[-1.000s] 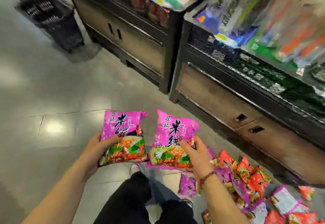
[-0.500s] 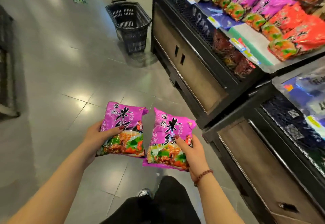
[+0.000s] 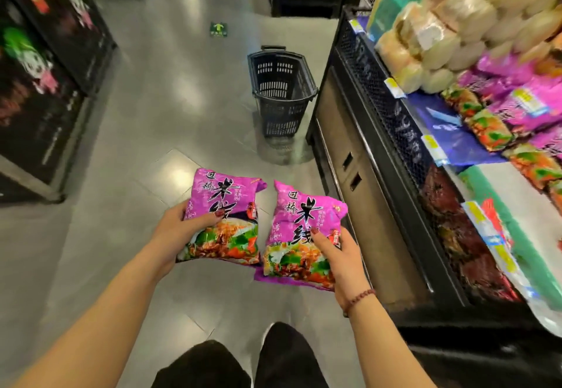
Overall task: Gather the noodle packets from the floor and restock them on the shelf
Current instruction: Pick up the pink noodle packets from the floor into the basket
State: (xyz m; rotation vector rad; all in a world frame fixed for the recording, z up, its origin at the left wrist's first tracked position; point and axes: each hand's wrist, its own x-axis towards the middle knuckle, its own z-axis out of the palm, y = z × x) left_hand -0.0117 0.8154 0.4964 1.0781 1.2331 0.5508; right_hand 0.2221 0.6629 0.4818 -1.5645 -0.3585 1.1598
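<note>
My left hand grips a purple noodle packet by its left edge, thumb on the front. My right hand grips a second purple noodle packet by its lower right corner. Both packets are held side by side above the grey floor, to the left of the shelf. On the shelf's top at the right lie several purple noodle packets in a row. No packets on the floor are in view.
A black shopping basket stands on the floor ahead, close to the shelf's left face. A dark display rack runs along the left. Pale wrapped bundles are stacked at the shelf's far end. My dark trouser legs show below.
The view has swung left and up along the aisle: the packets on the floor have left the frame, and the shelf top and basket now show ahead. Both hands still hold their packets.
</note>
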